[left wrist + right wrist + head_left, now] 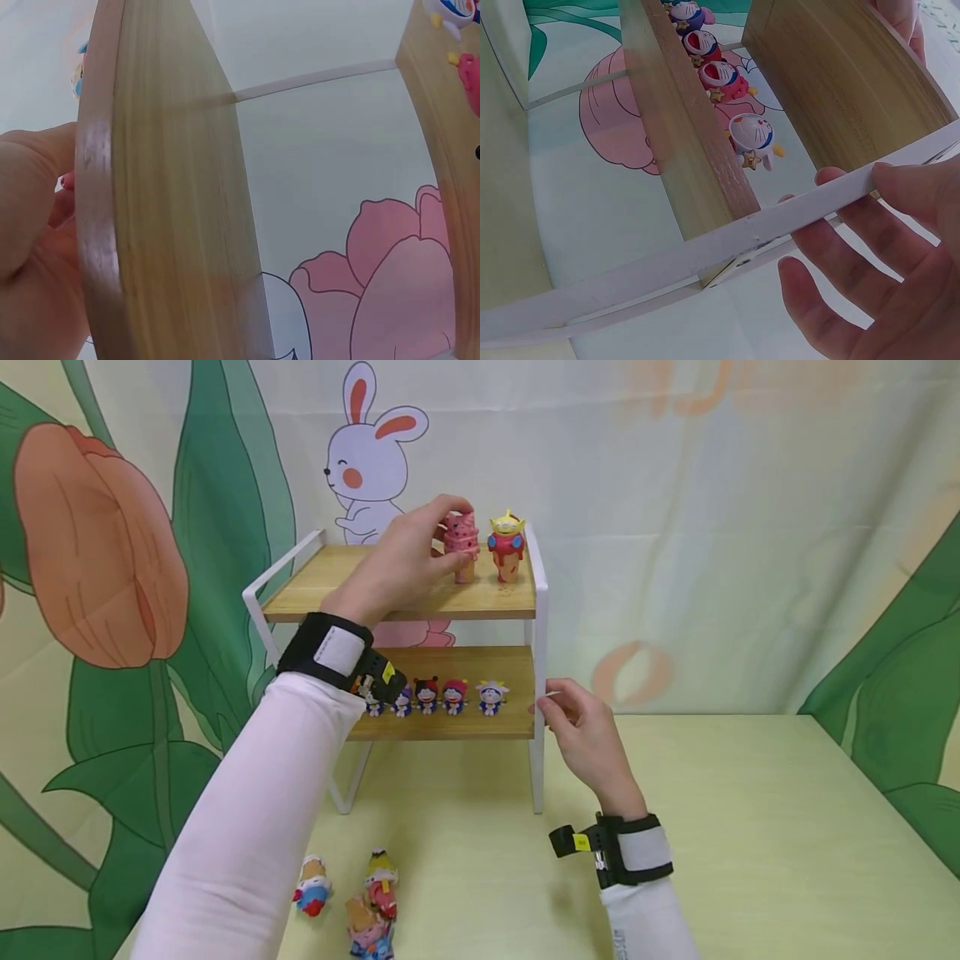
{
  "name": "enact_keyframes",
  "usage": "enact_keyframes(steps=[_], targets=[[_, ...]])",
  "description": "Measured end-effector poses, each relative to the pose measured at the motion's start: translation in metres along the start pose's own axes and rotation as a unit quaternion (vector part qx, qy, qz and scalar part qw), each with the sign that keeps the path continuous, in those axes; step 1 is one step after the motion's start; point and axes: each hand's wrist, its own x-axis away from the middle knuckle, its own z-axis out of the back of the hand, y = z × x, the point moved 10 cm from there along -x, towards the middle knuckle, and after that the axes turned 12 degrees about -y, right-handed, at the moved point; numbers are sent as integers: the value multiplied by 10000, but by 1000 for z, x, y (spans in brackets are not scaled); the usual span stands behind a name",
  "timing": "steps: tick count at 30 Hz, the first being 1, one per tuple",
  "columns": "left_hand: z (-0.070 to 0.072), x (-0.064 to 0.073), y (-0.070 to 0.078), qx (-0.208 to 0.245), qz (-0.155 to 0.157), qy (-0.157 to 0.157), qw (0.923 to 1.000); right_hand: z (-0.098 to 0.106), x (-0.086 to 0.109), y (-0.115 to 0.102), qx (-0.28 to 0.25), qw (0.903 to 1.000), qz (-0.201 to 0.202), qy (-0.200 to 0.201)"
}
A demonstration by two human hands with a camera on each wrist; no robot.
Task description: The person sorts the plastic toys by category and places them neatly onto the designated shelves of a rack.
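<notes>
A pink figurine shaped like an ice-cream cone (pixel 464 539) stands upright at the top board of a two-tier shelf (pixel 330 583). My left hand (pixel 401 556) holds it between thumb and fingers from the left. Just right of it is a cone figurine with a yellow three-eyed head (pixel 507 547). Lower down, my right hand (pixel 588 731) grips the shelf's white frame (pixel 538 768) at its right side. The right wrist view shows the thumb (pixel 907 187) on the near face of the bar, with fingers reaching behind it. In the left wrist view the board hides the held figurine.
Several small blue-and-white cat figurines (pixel 453 697) line the lower board, partly behind my left wrist. On the table (pixel 735 827) in front lie a figurine in blue and red (pixel 312 887) and two more touching each other (pixel 381 885). A printed curtain (pixel 712 527) hangs behind.
</notes>
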Motion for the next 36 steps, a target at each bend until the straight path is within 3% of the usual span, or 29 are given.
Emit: enact_keyframes(steps=[13,20,24,29,36], targets=[[-2,-2,-5,269,289,-78,9992,1,0,-2,19,10000,-5,-2],[-6,-4,-10,314,407,-308,9982,1,1,0,30,10000,-27,15],[-8,-4,-11,314,314,-341,9984,0,1,-1,-1,10000,-11,-6],[-7,-1,-12,305,230,-219,9990,-1,1,-2,41,10000,-13,-14],[2,10,-12,556,359,125,9977,0,0,-1,73,10000,7,-25]])
